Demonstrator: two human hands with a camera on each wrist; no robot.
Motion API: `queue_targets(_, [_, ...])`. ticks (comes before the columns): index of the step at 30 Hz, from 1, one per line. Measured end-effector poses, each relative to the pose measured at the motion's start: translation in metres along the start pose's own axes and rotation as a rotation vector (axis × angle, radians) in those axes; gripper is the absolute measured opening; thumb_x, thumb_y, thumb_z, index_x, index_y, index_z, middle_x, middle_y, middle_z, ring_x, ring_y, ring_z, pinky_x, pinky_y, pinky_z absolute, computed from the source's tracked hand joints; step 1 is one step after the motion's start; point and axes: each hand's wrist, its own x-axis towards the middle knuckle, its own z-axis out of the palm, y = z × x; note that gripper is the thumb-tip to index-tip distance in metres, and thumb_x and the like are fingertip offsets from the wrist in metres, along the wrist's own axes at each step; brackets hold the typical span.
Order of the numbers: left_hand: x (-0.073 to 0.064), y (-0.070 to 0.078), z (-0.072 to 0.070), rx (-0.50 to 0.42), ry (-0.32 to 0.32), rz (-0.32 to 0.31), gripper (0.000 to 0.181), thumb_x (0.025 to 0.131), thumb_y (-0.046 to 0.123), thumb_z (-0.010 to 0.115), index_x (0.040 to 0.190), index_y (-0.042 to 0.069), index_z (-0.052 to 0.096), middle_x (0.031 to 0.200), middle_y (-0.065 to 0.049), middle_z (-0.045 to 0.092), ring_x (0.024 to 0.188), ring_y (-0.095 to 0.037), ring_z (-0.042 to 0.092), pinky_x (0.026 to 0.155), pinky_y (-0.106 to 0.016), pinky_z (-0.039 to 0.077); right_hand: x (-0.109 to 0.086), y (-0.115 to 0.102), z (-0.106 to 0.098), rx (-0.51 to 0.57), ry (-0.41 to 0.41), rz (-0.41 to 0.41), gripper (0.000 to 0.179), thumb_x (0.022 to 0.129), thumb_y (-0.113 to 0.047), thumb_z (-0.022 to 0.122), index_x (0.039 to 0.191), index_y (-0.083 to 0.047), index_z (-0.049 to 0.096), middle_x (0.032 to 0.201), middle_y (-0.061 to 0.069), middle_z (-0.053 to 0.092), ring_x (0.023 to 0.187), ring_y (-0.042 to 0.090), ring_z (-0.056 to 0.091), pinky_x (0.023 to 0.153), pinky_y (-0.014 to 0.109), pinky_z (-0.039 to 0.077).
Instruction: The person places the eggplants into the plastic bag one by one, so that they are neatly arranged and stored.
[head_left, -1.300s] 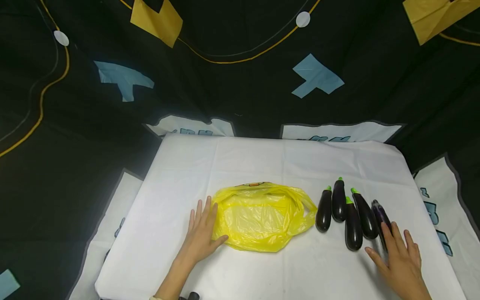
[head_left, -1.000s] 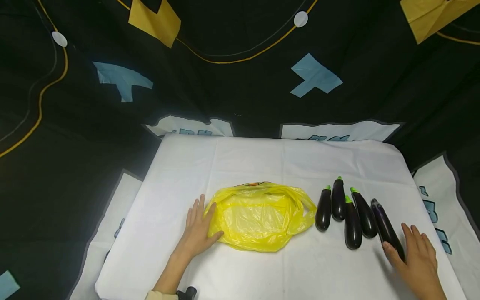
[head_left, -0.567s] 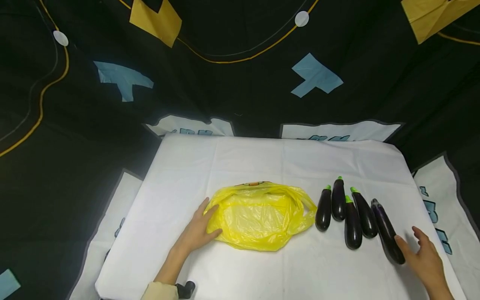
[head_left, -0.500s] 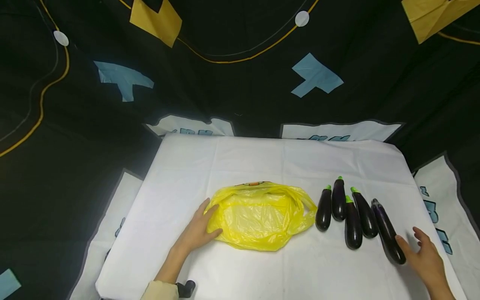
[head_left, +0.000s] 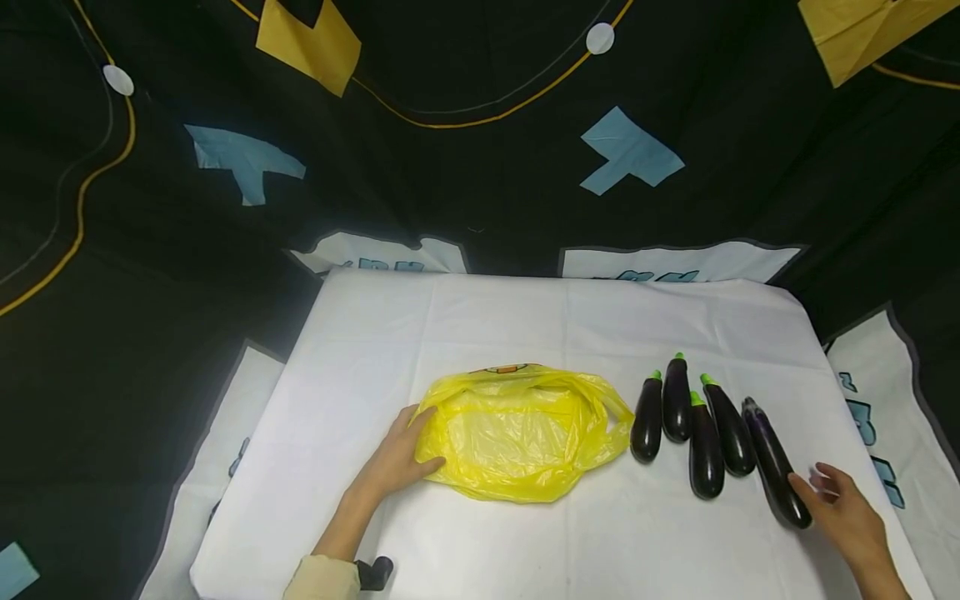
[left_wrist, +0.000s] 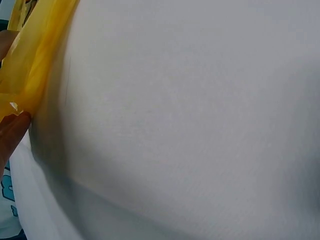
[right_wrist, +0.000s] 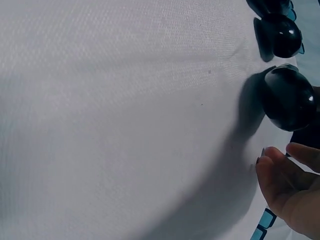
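Note:
A yellow plastic bag (head_left: pixel 517 433) lies spread with its mouth open on a white-covered table. My left hand (head_left: pixel 393 458) is at its left edge, thumb in front and fingertips partly behind the film. In the left wrist view, the thumb (left_wrist: pixel 15 132) meets the lower edge of the bag (left_wrist: pixel 37 65). On the right lie several dark eggplants, most with bright green stems. Nearest my right hand (head_left: pixel 847 512) is the rightmost eggplant (head_left: pixel 776 467), which has a dark stem. That hand's fingers are loosely curled; a gap separates them from the eggplant (right_wrist: pixel 290 100) in the right wrist view.
Four-sided white tabletop (head_left: pixel 487 325) ends at a black curtain (head_left: pixel 480 192) behind. Other eggplants (head_left: pixel 705 454) stand between the bag and the rightmost one. A black strap piece (head_left: pixel 375 573) sits at the left wrist.
My right hand has moved right and back off the rightmost eggplant, its fingers curling more. My left hand has shifted slightly toward me, its fingers bending at the bag's edge. The eggplants stay put.

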Motion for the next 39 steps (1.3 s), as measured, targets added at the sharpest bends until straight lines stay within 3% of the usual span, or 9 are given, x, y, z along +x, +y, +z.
queue_targets(12, [0.002,-0.001,0.003,-0.003,0.004,-0.023,0.089,0.073,0.029,0.081,0.145,0.008,0.035,0.141,-0.015,0.036,0.127,-0.03,0.042,0.105,-0.044,0.04,0.001,-0.003,0.006,-0.044,0.007,-0.002,0.083,0.091,-0.06,0.044,0.134,0.011,0.036,0.123,0.035,0.046,0.11,0.048,0.048,0.086,0.058,0.043])
queue_targets(20, [0.005,-0.003,0.006,-0.009,0.002,-0.032,0.092,0.071,0.028,0.083,0.146,0.007,0.034,0.14,-0.016,0.037,0.127,-0.031,0.042,0.105,-0.044,0.039,0.002,-0.003,0.004,-0.091,-0.011,-0.069,0.076,0.091,-0.058,0.046,0.125,0.011,0.047,0.121,0.035,0.051,0.109,0.048,0.05,0.082,0.057,0.045])
queue_targets(39, [0.009,-0.006,0.013,-0.011,0.011,-0.049,0.094,0.068,0.021,0.085,0.145,0.002,0.033,0.138,-0.018,0.036,0.127,-0.032,0.04,0.106,-0.045,0.038,-0.002,0.0,0.002,-0.09,0.009,-0.115,0.073,0.091,-0.053,0.05,0.12,0.013,0.052,0.106,0.03,0.061,0.099,0.047,0.055,0.074,0.053,0.046])
